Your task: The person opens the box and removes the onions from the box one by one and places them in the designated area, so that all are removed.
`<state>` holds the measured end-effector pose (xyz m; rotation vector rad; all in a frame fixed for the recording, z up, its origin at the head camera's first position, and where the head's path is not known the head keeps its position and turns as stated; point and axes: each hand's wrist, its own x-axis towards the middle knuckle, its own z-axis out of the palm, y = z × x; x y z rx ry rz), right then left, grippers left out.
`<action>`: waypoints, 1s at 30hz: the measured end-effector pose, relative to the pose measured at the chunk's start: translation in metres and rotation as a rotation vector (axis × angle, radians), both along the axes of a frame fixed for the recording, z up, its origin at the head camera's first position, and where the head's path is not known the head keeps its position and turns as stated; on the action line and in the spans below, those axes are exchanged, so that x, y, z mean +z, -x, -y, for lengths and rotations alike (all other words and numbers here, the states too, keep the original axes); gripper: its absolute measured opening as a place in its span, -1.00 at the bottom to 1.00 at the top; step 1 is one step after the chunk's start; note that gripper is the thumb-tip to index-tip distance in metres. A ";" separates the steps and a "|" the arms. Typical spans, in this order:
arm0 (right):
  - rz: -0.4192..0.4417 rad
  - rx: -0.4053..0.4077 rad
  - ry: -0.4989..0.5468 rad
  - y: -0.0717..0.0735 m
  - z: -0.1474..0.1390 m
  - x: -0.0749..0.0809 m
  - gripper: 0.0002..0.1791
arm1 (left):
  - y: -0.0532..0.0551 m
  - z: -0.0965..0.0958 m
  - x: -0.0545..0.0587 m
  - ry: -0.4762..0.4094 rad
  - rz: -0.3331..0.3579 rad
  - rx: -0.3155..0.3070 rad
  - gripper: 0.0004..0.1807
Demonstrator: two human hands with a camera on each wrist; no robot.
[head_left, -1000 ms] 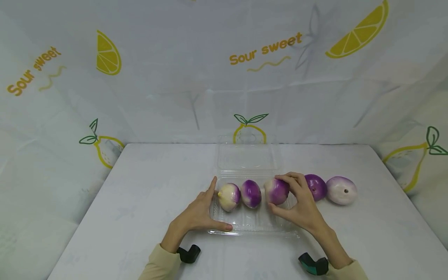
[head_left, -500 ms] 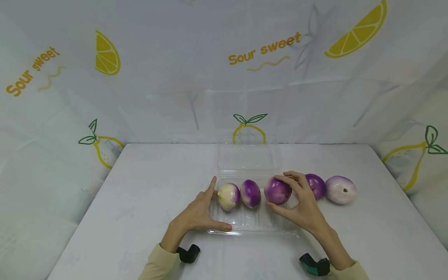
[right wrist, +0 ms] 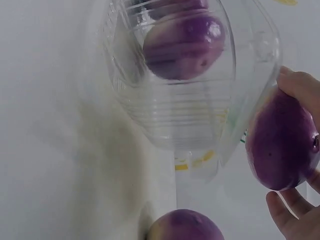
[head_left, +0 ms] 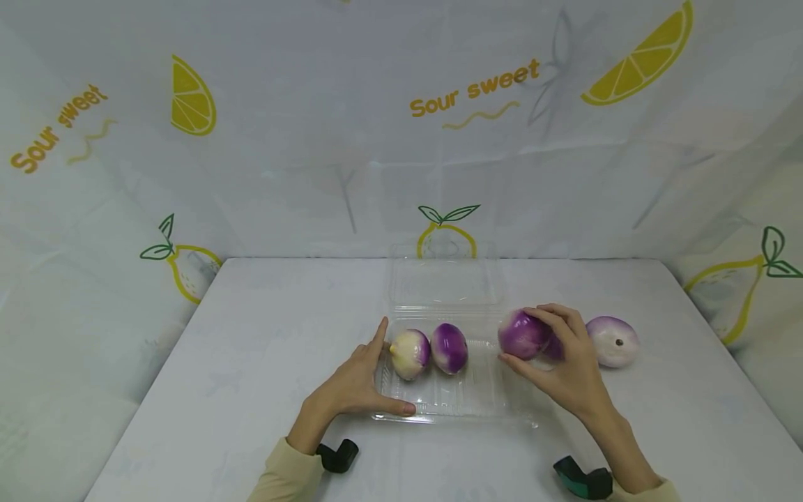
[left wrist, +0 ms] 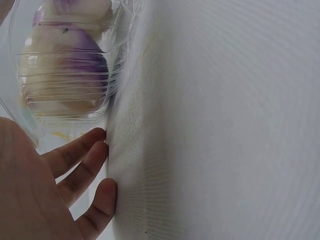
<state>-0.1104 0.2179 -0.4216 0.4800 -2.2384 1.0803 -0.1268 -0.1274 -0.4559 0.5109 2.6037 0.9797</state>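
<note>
At left, the left hand [head_left: 356, 388], thumb and fingers spread apart, rests at the left end of one clear container [head_left: 464, 403]; inside it sit a cream turnip [head_left: 410, 354] and a purple turnip [head_left: 449, 348], two of five in all; near its right edge the right hand [head_left: 569, 369] clamps the third, a mauve turnip [head_left: 522, 335], between thumb and fingertips; a partly hidden turnip [head_left: 555, 348] shows behind that hand; a pale turnip [head_left: 611, 341] lies farthest right on the table [head_left: 665, 425].

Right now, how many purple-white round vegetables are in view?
5: a pale one and a darker one in the clear container; a held one in the right hand; a partly hidden one behind that hand; a light one rightmost on the table.
</note>
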 end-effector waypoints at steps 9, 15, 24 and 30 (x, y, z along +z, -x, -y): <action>-0.015 -0.115 0.025 -0.003 -0.024 0.007 -0.06 | -0.001 0.000 0.001 -0.007 -0.002 -0.002 0.65; -0.029 -0.197 0.038 -0.004 -0.040 0.011 -0.09 | -0.001 0.000 0.001 -0.011 0.004 0.002 0.64; 0.034 -0.307 0.091 -0.009 -0.066 0.016 -0.06 | -0.001 0.000 0.002 -0.015 0.002 -0.001 0.64; 0.036 -0.359 0.098 -0.012 -0.080 0.018 -0.07 | -0.002 0.000 0.003 -0.017 -0.003 0.002 0.64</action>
